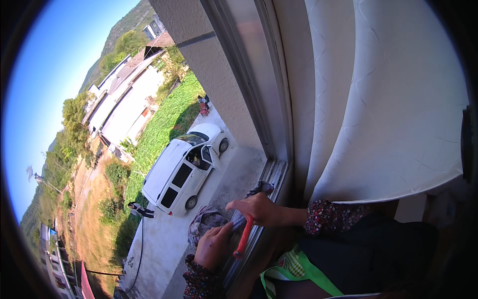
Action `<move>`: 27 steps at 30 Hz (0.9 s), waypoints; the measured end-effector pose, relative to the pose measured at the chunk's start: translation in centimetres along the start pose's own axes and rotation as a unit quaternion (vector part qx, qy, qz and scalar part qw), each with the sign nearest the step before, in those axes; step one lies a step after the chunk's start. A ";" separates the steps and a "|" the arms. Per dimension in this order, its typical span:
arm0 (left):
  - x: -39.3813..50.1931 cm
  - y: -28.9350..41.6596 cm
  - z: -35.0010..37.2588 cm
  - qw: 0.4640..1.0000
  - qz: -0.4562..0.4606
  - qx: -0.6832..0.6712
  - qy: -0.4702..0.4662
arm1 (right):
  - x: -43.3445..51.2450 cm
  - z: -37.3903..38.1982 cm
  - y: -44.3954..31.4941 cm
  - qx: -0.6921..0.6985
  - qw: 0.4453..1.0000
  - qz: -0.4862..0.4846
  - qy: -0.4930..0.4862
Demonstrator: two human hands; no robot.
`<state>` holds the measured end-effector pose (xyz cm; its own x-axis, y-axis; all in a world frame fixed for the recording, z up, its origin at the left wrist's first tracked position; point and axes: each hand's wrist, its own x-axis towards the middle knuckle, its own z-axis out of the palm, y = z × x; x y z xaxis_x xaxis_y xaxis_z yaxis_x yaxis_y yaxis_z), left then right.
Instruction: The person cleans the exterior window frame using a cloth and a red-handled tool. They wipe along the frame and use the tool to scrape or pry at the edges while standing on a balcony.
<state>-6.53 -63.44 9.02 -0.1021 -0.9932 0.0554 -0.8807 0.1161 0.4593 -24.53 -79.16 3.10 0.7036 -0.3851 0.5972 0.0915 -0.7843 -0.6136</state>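
Observation:
At an open window, my right hand (261, 210) grips a tool with a red handle (244, 237) over the metal sliding track (274, 173). The tool's far end lies by the track and is partly covered by a greyish patterned cloth (205, 220). My left hand (213, 244) holds the bunched cloth at the outer side of the sill, close beside my right hand. Part of the cloth runs between both hands along the track. The fingertips of my left hand are partly hidden by the cloth.
A pale curtain (396, 112) hangs at the right, beside the aluminium window frame (257, 74). Outside and well below, a white van (183, 168) with an open front door stands on concrete. One person (140, 210) is near its rear; another sits farther off on a red chair (204, 109).

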 end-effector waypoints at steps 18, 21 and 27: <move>-3.6 -4.5 -1.6 0.990 -0.061 0.097 0.080 | 0.5 -6.2 4.0 0.403 0.884 0.133 0.195; -3.0 -5.1 -1.2 0.984 -0.044 0.072 0.157 | 0.7 -6.7 5.4 0.394 0.890 0.130 0.188; -5.0 -5.3 -2.7 0.981 -0.083 -0.003 0.177 | -1.1 -3.8 3.6 0.444 0.882 0.084 0.136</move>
<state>-0.17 -59.13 8.69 0.2109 -0.9355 0.2835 -0.8686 -0.0463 0.4933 -27.62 -83.44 2.19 0.5756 -0.6575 0.4862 0.6025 -0.0611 -0.7958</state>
